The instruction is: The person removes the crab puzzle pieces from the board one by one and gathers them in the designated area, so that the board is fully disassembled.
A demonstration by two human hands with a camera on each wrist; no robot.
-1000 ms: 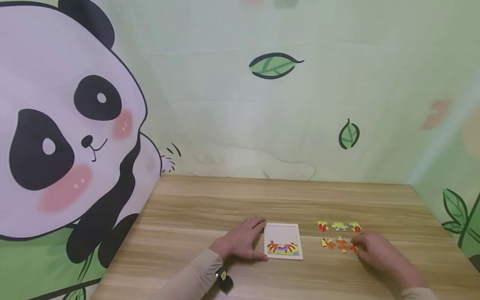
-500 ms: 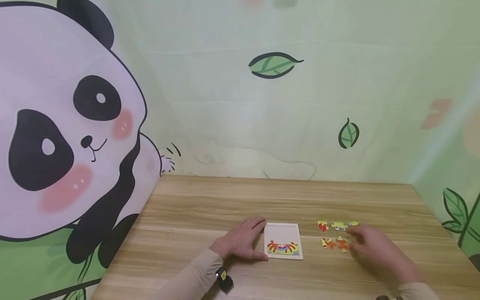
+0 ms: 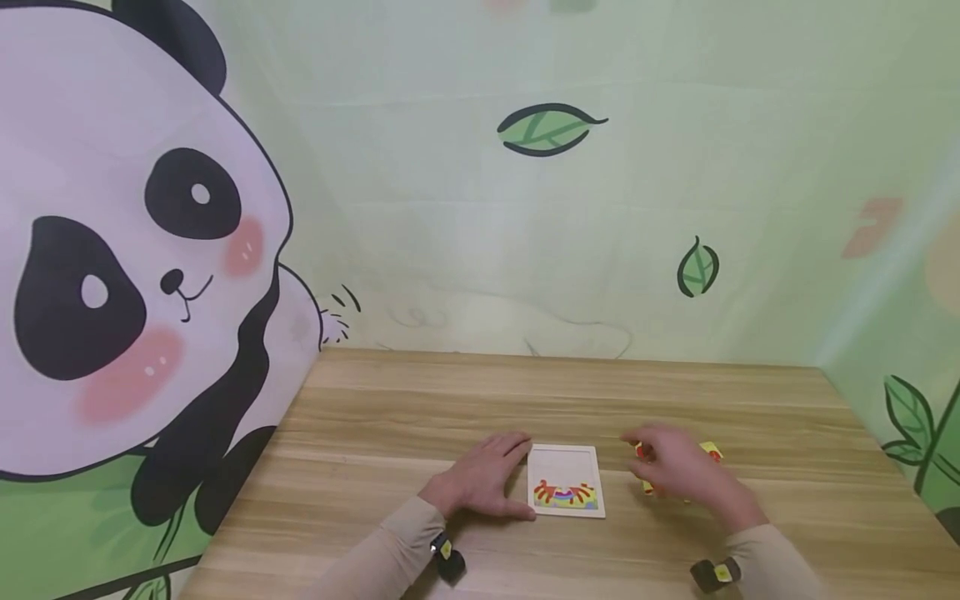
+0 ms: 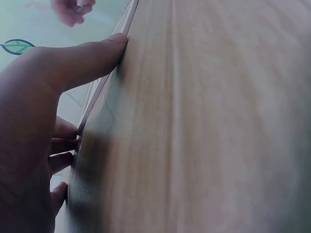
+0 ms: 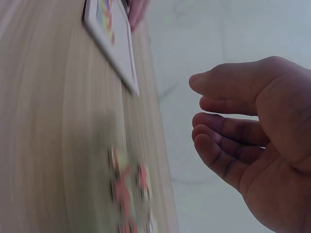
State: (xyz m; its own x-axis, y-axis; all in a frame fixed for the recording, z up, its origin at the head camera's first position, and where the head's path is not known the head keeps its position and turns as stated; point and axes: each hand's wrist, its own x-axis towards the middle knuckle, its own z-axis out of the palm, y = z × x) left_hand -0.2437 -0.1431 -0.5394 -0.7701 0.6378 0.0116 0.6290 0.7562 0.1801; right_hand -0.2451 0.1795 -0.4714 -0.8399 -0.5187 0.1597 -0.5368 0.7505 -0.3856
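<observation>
A white puzzle tray (image 3: 564, 465) lies on the table, with a strip of red, yellow and blue crab picture (image 3: 566, 498) filling its near end. My left hand (image 3: 482, 479) rests along the tray's left side, thumb at the near corner and fingertips at the far corner. To the right of the tray, my right hand (image 3: 686, 467) is over the loose jigsaw pieces (image 3: 711, 451) and hides most of them in the head view. The right wrist view shows its fingers (image 5: 209, 148) loosely curled, nothing between them and the thumb, with blurred red and yellow pieces (image 5: 123, 194) below.
The wood-grain table (image 3: 420, 392) reaches back to a light green wall cloth (image 3: 450, 208) printed with leaves and a large panda (image 3: 112, 250). Small black wrist cameras (image 3: 450, 562) are strapped to both wrists.
My right hand has moved left from the right end of the loose pieces to above their left end, uncovering the far right piece. My left hand and the tray have stayed put.
</observation>
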